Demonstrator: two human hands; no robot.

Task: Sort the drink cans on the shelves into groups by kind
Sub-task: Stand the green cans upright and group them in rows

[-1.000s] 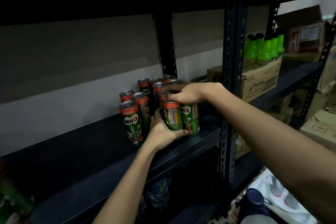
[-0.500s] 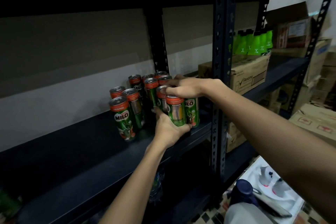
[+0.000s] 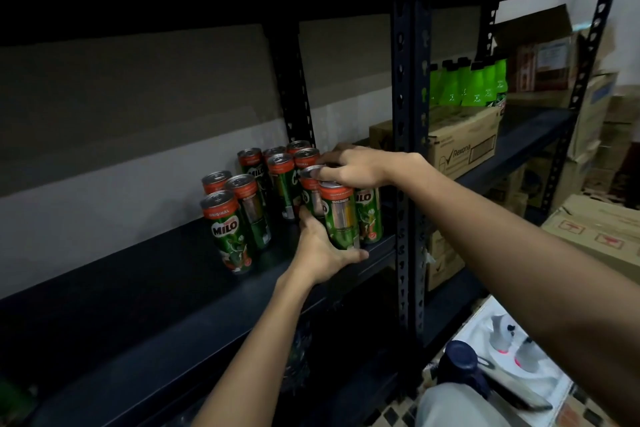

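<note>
The step in hand looks like closing up the green can group on the dark shelf [image 3: 166, 274]: the left hand [image 3: 320, 250] curls round the front can [image 3: 341, 218], the right hand [image 3: 353, 168] pinches can tops beneath its fingertips, so next calls for pushing them toward the cans [image 3: 263, 180] left of the fingers.

Single head-worn view, wide-angle, facing forward and slightly down onto a dark metal shelf [image 3: 145, 295] at arm's reach. Both forearms enter from the lower edge. Frame tilts; uprights lean.

Green bottles [image 3: 467, 85] atop cardboard box [image 3: 464, 146]
</note>
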